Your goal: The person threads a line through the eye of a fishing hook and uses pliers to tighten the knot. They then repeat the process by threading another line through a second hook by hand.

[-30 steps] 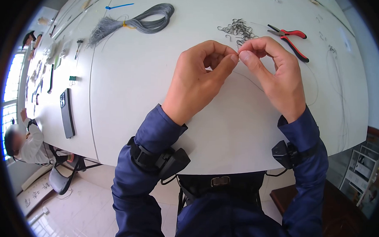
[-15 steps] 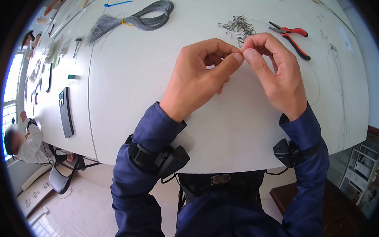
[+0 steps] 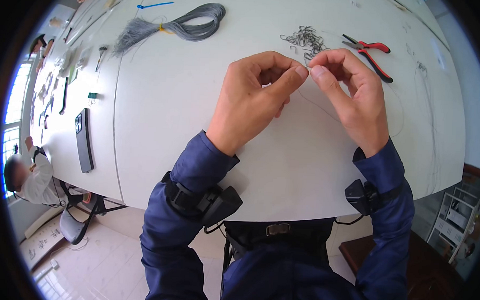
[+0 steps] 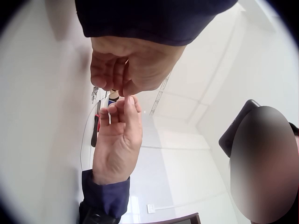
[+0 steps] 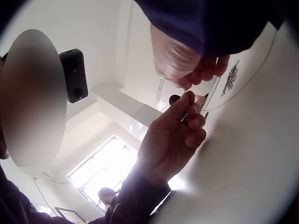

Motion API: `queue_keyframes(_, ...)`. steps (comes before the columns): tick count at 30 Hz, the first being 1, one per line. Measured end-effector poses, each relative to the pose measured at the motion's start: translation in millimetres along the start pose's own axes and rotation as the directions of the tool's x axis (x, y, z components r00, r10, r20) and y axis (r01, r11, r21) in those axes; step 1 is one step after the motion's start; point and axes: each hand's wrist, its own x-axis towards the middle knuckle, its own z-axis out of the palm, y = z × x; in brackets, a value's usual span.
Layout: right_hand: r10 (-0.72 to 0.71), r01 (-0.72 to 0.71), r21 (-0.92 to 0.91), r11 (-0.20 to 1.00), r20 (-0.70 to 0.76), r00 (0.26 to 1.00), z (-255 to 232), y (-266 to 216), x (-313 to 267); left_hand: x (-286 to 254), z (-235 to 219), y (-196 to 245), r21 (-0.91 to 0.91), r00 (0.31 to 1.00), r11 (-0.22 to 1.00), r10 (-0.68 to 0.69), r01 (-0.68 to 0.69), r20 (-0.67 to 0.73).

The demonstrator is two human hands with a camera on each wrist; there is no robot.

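Note:
Above the white table, my left hand pinches with thumb and forefinger. Opposite it, my right hand pinches with thumb and forefinger too, the two hands' fingertips almost meeting. A thin grey line trails from the fingertips and curves down under the right hand. A tiny piece shows between the fingertips; I cannot tell whether it is a hook. Just beyond the fingers lies a pile of small dark hooks. In the right wrist view the left hand and right hand meet at their fingertips.
Red-handled pliers lie beyond the right hand. A tied bundle of grey strands and a blue cable tie lie at back left. Further left are a black phone and a green binder clip. A person sits at far left.
The right fingertips have drawn slightly back from the left ones, baring a small gap. The line below the fingers shows more plainly than half a second ago.

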Motion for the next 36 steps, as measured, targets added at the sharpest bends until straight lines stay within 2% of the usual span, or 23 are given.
queue_keyframes(1,0.139,-0.14,0.012,0.99,0.077,0.987,-2,-6,0,1,0,0,-0.034,0.999,0.999,0.027,-0.028,-0.021)
queue_keyframes(3,0.404,-0.416,0.001,0.909,0.232,0.885,-7,-26,-1,2,-1,-3,-0.103,0.995,0.992,0.072,-0.079,-0.067)
queue_keyframes(6,0.403,-0.393,-0.097,0.914,0.315,0.859,-3,-20,-4,7,0,-7,-0.255,0.976,0.944,0.186,-0.209,-0.111)
queue_keyframes(7,0.453,-0.426,-0.154,0.892,0.314,0.835,-6,-25,-2,8,-1,-6,-0.352,0.984,0.919,0.169,-0.179,-0.059)
queue_keyframes(9,0.377,-0.396,0.078,0.915,0.188,0.907,-8,-15,-1,6,-8,-3,-0.529,0.988,0.843,0.147,-0.1,0.047)
queue_keyframes(10,0.346,-0.363,0.191,0.912,0.117,0.931,-10,-12,-1,5,-14,-1,-0.489,0.985,0.87,0.135,-0.067,0.105)
queue_keyframes(12,0.313,-0.305,0.52,0.798,0.075,0.947,-25,-12,4,3,-29,5,-0.401,0.97,0.916,0.108,-0.012,0.219)
queue_keyframes(14,0.302,-0.23,0.77,0.595,0.051,0.952,-46,-1,11,0,-42,15,-0.177,0.954,0.984,0.029,0.026,0.3)
queue_keyframes(15,0.353,-0.177,0.784,0.595,-0.057,0.934,-52,-2,15,-1,-52,18,-0.056,0.938,0.997,-0.021,0.043,0.345)
queue_keyframes(16,0.361,-0.15,0.785,0.601,-0.099,0.927,-61,3,15,-2,-60,21,0.068,0.921,0.996,-0.076,0.053,0.383)
queue_keyframes(18,0.365,-0.084,0.786,0.612,-0.187,0.912,-72,1,21,-3,-69,28,0.13,0.909,0.989,-0.114,0.067,0.401)
queue_keyframes(19,0.404,-0.089,0.703,0.705,-0.296,0.866,-70,1,20,-3,-72,33,0.152,0.904,0.985,-0.139,0.083,0.404)
queue_keyframes(20,0.356,-0.114,0.69,0.715,-0.22,0.908,-71,0,18,-3,-72,36,0.172,0.898,0.98,-0.165,0.101,0.408)
queue_keyframes(22,0.262,-0.163,0.655,0.738,-0.055,0.963,-72,-2,12,-3,-68,28,0.09,0.929,0.996,-0.019,-0.016,0.37)
queue_keyframes(23,0.292,-0.221,0.495,0.84,-0.07,0.954,-60,-12,10,-2,-64,23,0.052,0.937,0.996,0.053,-0.075,0.345)
queue_keyframes(25,0.278,-0.336,0.356,0.872,0.205,0.938,-39,-32,1,3,-49,13,0.083,0.869,0.913,0.347,-0.399,0.353)
queue_keyframes(26,0.29,-0.389,0.313,0.866,0.319,0.902,-28,-39,-1,1,-41,11,0.067,0.856,0.913,0.349,-0.403,0.382)
queue_keyframes(28,0.245,-0.328,0.316,0.89,0.275,0.93,-18,-42,-5,-2,-27,6,0.036,0.827,0.913,0.352,-0.407,0.439)
queue_keyframes(30,0.242,-0.296,0.342,0.892,0.191,0.951,-21,-41,-4,-2,-26,7,0.079,0.859,0.956,0.214,-0.281,0.465)
queue_keyframes(32,0.278,-0.281,0.401,0.872,0.067,0.958,-42,-32,4,-1,-33,11,0.0,0.923,0.979,0.194,-0.206,0.332)
queue_keyframes(33,0.309,-0.294,0.378,0.878,0.022,0.951,-50,-27,6,-1,-38,12,-0.044,0.947,0.984,0.176,-0.17,0.267)
queue_keyframes(34,0.34,-0.327,0.294,0.898,0.009,0.94,-54,-25,7,4,-46,8,-0.055,0.94,0.972,0.235,-0.229,0.248)
queue_keyframes(36,0.395,-0.389,0.121,0.913,-0.026,0.918,-60,-24,9,5,-52,10,-0.044,0.943,0.965,0.262,-0.259,0.203)
